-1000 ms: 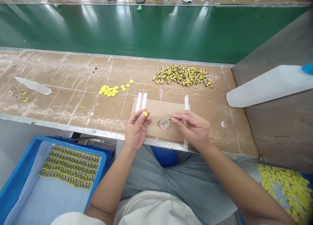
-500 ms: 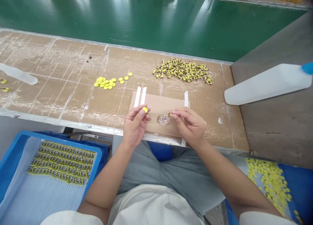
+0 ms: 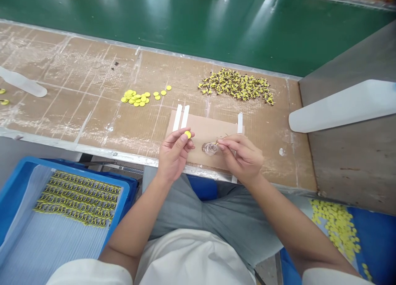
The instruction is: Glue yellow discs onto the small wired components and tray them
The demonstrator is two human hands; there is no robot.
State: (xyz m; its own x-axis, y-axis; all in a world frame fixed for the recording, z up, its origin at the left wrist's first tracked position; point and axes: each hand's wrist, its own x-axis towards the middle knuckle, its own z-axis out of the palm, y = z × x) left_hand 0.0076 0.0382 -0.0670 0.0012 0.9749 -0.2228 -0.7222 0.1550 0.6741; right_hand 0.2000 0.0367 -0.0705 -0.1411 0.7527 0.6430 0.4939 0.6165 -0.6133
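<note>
R hand (image 3: 243,156) nearer 1 dish (image 3: 209,149); L hand (image 3: 172,156) w/ 1 disc (image 3: 187,134).

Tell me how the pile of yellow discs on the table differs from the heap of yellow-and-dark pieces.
Colour: the disc pile is plain yellow; the heap mixes yellow with dark bits.
Shape: the disc pile holds flat rounds; the heap holds small, irregular pieces.
Size: the disc pile covers less area than the heap.
Both lie on the table.
</note>
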